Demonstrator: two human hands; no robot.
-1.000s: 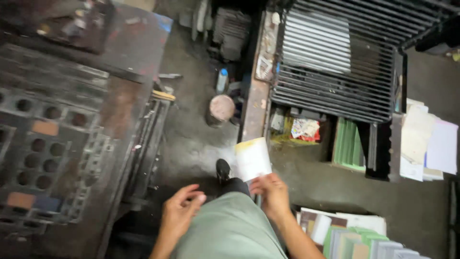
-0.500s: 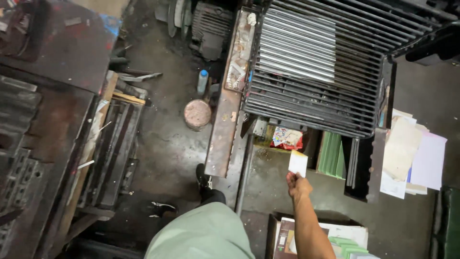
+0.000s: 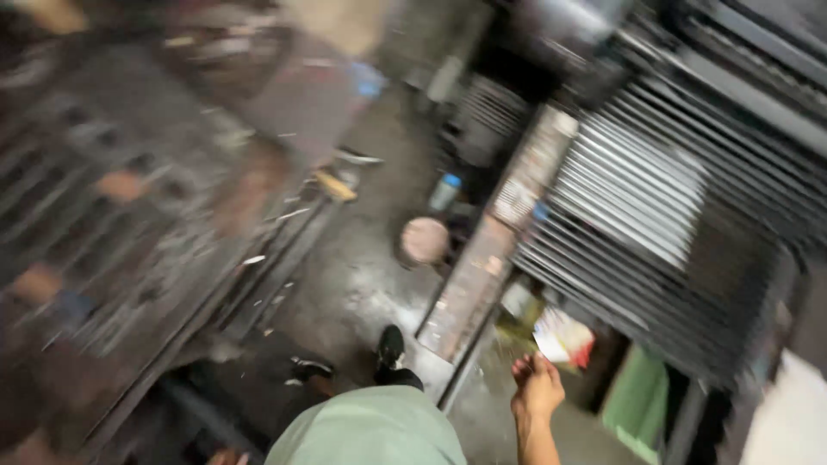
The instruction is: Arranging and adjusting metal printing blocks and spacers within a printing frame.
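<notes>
Whole frame is motion-blurred. Largest: grey slatted rack (image 3: 655, 198) of a big machine, filling the far right. It is tilted in view, with its slats running from far left to near right. A dark metal machine bed (image 3: 103, 215) fills the left side, detail smeared. Between them is a wet, dirty concrete floor (image 3: 362, 275).

A rusty metal beam (image 3: 487, 267) lies along the rack's left edge, with its long axis running from near to far. A green stack (image 3: 637, 400) stands under the rack at near right. A round pinkish can lid (image 3: 425, 239) sits on the floor left of the beam, with a blue-capped bottle (image 3: 445, 191) just beyond it.

Key relation: a white-and-red crumpled packet (image 3: 564, 337) lies just beyond and slightly right of the right hand (image 3: 536, 387), close to it but not touching. The packet is tucked under the rack's near edge and looks soft and wrinkled, with no clear long axis.

The right hand reaches forward with fingers loosely curled, and nothing shows in its grip. The left hand (image 3: 226, 456) is maybe a skin-toned sliver at the bottom edge, well left of the packet, and I can't tell its state. So the right hand is the nearer one. A black shoe (image 3: 390, 349) is on the floor near the beam's near end.
</notes>
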